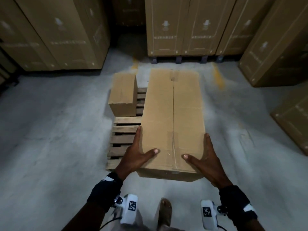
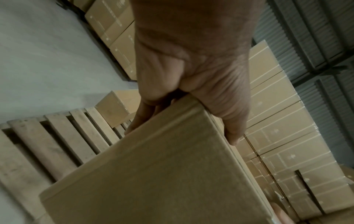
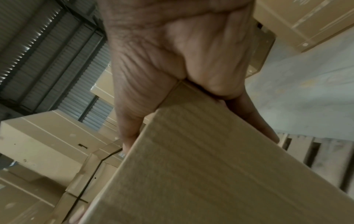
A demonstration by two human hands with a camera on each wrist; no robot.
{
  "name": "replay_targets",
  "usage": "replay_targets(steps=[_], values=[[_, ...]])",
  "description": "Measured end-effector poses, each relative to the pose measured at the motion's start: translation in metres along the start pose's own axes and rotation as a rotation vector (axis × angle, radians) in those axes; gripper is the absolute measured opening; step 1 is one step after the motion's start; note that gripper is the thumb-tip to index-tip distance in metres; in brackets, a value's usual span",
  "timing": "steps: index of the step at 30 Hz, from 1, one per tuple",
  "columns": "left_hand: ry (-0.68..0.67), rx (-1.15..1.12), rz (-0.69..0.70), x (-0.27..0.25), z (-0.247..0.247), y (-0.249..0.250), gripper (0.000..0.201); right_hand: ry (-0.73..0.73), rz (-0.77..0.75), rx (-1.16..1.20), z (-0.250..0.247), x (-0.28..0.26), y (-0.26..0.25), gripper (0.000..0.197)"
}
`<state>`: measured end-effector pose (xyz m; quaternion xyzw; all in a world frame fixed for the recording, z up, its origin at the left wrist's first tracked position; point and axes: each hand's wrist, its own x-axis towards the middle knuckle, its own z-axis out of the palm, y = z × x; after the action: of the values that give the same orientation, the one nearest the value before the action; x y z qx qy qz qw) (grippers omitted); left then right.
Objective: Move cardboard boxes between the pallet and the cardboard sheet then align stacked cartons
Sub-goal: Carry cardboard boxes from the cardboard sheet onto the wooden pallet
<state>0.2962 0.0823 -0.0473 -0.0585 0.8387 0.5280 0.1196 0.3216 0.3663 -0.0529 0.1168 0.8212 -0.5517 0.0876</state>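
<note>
A long cardboard box lies lengthwise over the right part of a wooden pallet, its near end jutting past the pallet's front edge. My left hand presses its left side with straight fingers, thumb flat on top. My right hand mirrors this on the right side. A smaller box stands on the pallet's far left. In the left wrist view my left hand straddles the box edge above the pallet slats. In the right wrist view my right hand straddles the box edge likewise.
Tall stacks of cartons wall the back, with more at the left and right. Grey concrete floor lies on both sides of the pallet. My foot is just behind the box's near end.
</note>
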Motion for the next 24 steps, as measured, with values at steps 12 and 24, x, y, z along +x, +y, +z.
replay_targets(steps=[12, 24], values=[[-0.065, -0.071, 0.078, 0.181, -0.085, -0.020, 0.118, 0.018, -0.019, -0.044, 0.076, 0.157, -0.079, 0.127], [-0.030, -0.009, 0.033, 0.342, -0.107, -0.008, 0.121, -0.007, -0.036, -0.004, 0.095, 0.330, -0.108, 0.117]])
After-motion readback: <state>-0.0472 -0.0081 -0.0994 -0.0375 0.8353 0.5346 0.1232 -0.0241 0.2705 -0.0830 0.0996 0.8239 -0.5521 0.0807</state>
